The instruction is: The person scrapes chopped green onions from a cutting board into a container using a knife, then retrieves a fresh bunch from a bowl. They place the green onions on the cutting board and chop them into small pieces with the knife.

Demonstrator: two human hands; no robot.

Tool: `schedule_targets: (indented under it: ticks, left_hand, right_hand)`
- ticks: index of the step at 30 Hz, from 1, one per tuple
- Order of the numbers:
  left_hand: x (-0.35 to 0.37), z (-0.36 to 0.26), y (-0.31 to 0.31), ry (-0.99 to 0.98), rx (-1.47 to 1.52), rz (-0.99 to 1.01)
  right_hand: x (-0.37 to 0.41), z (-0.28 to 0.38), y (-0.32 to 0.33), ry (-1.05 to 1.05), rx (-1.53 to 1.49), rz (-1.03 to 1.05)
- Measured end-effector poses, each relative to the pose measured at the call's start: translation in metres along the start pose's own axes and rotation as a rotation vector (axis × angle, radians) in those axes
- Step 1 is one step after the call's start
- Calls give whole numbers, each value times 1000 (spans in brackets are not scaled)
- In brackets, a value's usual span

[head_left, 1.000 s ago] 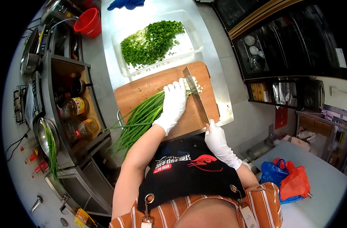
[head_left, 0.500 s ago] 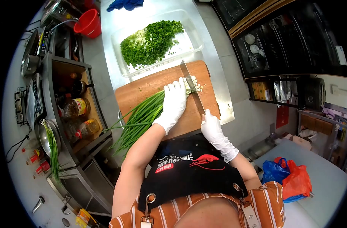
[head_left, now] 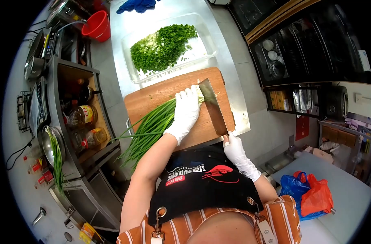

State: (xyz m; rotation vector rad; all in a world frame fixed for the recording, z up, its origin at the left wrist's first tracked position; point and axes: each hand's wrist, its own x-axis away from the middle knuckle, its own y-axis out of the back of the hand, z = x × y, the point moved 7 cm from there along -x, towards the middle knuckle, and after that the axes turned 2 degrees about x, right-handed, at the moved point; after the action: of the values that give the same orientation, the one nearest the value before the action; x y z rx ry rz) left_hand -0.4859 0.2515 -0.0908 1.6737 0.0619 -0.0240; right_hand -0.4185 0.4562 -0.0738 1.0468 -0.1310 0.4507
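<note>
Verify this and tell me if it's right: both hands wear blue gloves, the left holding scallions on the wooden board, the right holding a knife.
Only the glove colour is wrong: the head view shows white gloves, not blue. The rest stands: the left hand holds scallions on the wooden board, and the right hand holds a knife.

cleaver (head_left: 214, 110): smooth metal | board (head_left: 204, 127): matt wood | tub (head_left: 199, 51): plastic | bundle (head_left: 138, 5): apparently cloth

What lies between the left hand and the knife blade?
Pale scallion ends farther out, and bare cutting board nearer the apron, as the head view shows.
</note>
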Motion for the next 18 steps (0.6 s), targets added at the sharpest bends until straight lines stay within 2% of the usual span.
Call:
schedule_targets:
  ticks: [6,18]
  left_hand:
    - [2,-1,0,-15,-42,-26]
    - [2,0,-5,-6,-50,0]
  right_hand:
    - [2,17,19,47,-111,-32]
    - [0,31,26,97,-23,-39]
